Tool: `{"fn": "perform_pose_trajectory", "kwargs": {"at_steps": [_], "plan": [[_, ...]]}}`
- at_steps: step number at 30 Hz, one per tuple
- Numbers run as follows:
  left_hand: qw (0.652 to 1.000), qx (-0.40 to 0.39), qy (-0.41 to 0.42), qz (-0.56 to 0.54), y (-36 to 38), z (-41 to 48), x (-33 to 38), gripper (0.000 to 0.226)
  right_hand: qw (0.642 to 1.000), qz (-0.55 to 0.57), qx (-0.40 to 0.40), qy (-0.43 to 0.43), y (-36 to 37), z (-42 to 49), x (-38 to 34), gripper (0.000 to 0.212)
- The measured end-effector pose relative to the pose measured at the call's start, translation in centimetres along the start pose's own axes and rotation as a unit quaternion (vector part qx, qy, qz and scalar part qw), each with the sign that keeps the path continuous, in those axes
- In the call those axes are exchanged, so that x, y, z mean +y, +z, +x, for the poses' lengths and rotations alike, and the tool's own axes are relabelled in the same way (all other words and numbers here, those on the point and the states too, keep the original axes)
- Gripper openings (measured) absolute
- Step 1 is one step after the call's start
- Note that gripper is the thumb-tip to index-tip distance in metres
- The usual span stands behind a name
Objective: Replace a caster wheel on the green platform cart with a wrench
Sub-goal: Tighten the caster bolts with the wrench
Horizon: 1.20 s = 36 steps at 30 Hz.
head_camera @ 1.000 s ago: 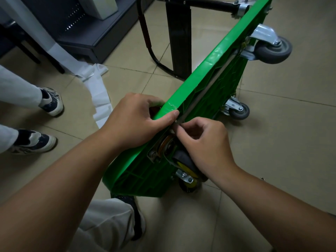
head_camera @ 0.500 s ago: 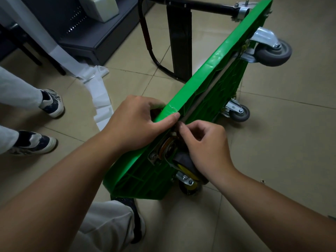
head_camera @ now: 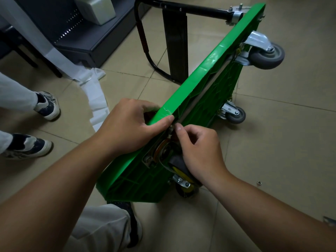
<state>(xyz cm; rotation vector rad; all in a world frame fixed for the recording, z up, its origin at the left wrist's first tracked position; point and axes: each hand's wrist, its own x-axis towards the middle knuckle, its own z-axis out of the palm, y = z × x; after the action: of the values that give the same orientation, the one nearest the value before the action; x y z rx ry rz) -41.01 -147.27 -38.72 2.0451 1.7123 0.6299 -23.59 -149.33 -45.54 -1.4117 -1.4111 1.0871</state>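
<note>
Caster wheel, yellow-hubbed, sits at the near end of the green platform cart, which stands on edge on the floor, its long axis running away to your right and its underside facing right. Your left hand grips the rim, so brace there. Your right hand pinches a small fastener; turn it squarely.

floor: beige tiles, dim light | dark cabinet — top left | white paper strip on floor
</note>
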Motion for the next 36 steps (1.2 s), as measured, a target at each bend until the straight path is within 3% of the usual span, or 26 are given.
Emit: {"fn": "perform_pose_trajectory", "kwargs": {"at_steps": [4,8,14,19,22,32,36], "plan": [[1.000,-0.003,0.000,0.002,-0.04,0.01,0.03,0.048,1.000,-0.018,0.005,0.002,-0.19,0.25,0.04,0.043],[1.000,-0.005,-0.004,0.003,-0.12,-0.07,0.24,0.045,1.000,0.001,0.026,-0.013,-0.46,0.29,-0.41,0.020],[1.000,-0.005,-0.009,0.006,-0.19,-0.11,0.43,0.045,0.999,-0.023,-0.007,0.024,-0.75,0.31,-0.50,0.020],[1.000,-0.007,-0.007,0.006,-0.17,-0.03,0.18,0.056,0.999,-0.030,0.003,-0.015,-1.02,0.11,-0.79,0.019],[1.000,-0.004,-0.003,0.007,-0.11,0.02,-0.03,0.059,0.998,-0.057,-0.013,0.011,-0.89,0.17,-0.52,0.020],[1.000,-0.002,0.000,0.013,-0.10,0.09,0.07,0.057,0.997,-0.076,0.002,-0.030,-0.85,0.04,-0.47,0.015],[1.000,-0.006,-0.002,0.012,-0.09,0.12,0.05,0.059,0.994,-0.099,-0.043,0.007,-0.81,-0.06,-0.30,0.014]]}}
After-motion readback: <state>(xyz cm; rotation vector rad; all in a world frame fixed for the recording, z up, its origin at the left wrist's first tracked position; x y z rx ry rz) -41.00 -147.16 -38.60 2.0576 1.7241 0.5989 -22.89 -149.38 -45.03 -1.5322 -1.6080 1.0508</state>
